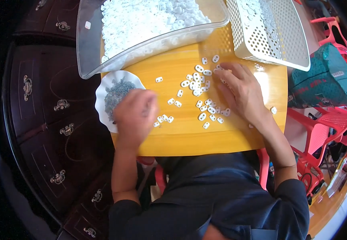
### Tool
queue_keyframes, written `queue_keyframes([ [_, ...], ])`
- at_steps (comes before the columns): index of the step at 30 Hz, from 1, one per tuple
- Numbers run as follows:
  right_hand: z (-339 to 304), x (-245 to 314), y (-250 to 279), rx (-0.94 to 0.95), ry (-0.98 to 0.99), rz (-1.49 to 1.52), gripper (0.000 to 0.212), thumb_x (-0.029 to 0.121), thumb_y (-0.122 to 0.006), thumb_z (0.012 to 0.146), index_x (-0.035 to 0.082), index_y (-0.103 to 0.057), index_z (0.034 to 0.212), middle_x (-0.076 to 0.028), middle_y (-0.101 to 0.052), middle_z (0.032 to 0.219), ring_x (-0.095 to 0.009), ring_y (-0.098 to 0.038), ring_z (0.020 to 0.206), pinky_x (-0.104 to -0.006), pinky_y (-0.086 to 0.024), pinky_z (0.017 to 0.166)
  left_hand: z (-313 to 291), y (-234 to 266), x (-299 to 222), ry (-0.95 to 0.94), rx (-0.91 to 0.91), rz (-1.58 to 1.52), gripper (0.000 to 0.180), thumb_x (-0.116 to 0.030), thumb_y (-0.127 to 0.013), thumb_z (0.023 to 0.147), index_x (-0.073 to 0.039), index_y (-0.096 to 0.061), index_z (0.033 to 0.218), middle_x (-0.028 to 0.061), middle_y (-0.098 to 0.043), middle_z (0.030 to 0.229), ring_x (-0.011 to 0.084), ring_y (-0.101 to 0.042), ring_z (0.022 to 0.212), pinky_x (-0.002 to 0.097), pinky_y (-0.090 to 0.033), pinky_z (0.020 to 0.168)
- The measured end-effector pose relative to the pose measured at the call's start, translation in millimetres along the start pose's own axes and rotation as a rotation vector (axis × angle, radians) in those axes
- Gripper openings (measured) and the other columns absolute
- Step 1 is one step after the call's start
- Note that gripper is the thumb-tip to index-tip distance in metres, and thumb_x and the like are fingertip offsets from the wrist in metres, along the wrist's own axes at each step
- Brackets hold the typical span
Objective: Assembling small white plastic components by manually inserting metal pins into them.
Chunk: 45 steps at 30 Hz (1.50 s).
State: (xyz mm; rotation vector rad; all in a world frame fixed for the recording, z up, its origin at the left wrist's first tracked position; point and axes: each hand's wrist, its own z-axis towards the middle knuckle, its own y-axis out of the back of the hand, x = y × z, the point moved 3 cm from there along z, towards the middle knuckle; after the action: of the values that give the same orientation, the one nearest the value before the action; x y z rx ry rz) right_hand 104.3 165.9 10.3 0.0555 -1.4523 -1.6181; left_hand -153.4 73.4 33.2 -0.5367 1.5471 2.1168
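My left hand [135, 114] hovers over the right rim of a white scalloped dish [100, 105]. Its fingers are bent but smeared by motion, so what they hold, if anything, is unclear. In the dish lies a heap of small grey metal parts [117, 91], too fine to name. On the yellow table, small white plastic pieces [196, 82], each with two holes, are scattered in loose groups. My right hand [241, 90] arches over the right side of this scatter, thumb and fingers apart, fingertips among a few pieces.
A clear plastic bin [153, 46] full of white pieces stands at the far left of the table [173, 144]. Beside it is a white perforated basket [257, 54]. Dark wooden drawers [41, 80] flank the left; red chairs [317, 128] and a teal bag [321, 80] are right.
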Motion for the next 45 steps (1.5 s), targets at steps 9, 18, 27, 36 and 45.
queue_keyframes([
  [9, -9, -23, 9, -0.041, -0.146, 0.028, 0.026, -0.003, -0.065, 0.085, 0.003, -0.067, 0.110, -0.015, -0.068, 0.111, -0.035, -0.066, 0.097, -0.0389, -0.054, 0.080, 14, -84, -46, -0.251, 0.229, -0.047, 0.014, -0.003, -0.071, 0.079, -0.009, -0.065, 0.090, 0.0068, -0.063, 0.082, 0.0280, -0.065, 0.074, 0.0391, -0.053, 0.064],
  [18, -20, -31, 13, -0.100, -0.196, 0.092, 0.021, -0.003, -0.065, 0.083, 0.002, -0.067, 0.103, -0.015, -0.069, 0.101, -0.037, -0.066, 0.092, -0.0414, -0.054, 0.080, 13, -93, -45, -0.219, 0.223, -0.082, 0.015, -0.004, -0.073, 0.080, -0.007, -0.068, 0.093, 0.0067, -0.066, 0.086, 0.0275, -0.067, 0.076, 0.0385, -0.054, 0.065],
  [27, -12, -29, 12, -0.094, -0.164, 0.086, 0.020, -0.002, -0.063, 0.086, 0.002, -0.066, 0.105, -0.016, -0.069, 0.100, -0.037, -0.066, 0.091, -0.0415, -0.054, 0.079, 11, -84, -43, -0.199, 0.186, -0.114, 0.018, -0.001, -0.073, 0.080, -0.006, -0.071, 0.097, 0.0086, -0.070, 0.090, 0.0287, -0.069, 0.081, 0.0375, -0.055, 0.068],
  [36, 18, -30, -22, -0.020, 0.014, 0.101, 0.036, -0.004, -0.060, 0.083, 0.001, -0.063, 0.118, -0.020, -0.066, 0.120, -0.041, -0.064, 0.107, -0.0440, -0.053, 0.088, 8, -85, -37, -0.150, 0.113, -0.222, 0.014, 0.002, -0.071, 0.082, 0.000, -0.072, 0.096, 0.0144, -0.073, 0.090, 0.0288, -0.072, 0.081, 0.0357, -0.057, 0.071],
  [45, 34, -25, -43, 0.064, 0.191, 0.196, 0.040, -0.006, -0.060, 0.082, 0.003, -0.064, 0.120, -0.016, -0.064, 0.125, -0.038, -0.060, 0.118, -0.0427, -0.052, 0.096, 3, -82, -32, -0.100, 0.126, -0.267, 0.013, 0.003, -0.068, 0.085, 0.001, -0.071, 0.098, 0.0162, -0.072, 0.089, 0.0306, -0.071, 0.079, 0.0357, -0.056, 0.069],
])
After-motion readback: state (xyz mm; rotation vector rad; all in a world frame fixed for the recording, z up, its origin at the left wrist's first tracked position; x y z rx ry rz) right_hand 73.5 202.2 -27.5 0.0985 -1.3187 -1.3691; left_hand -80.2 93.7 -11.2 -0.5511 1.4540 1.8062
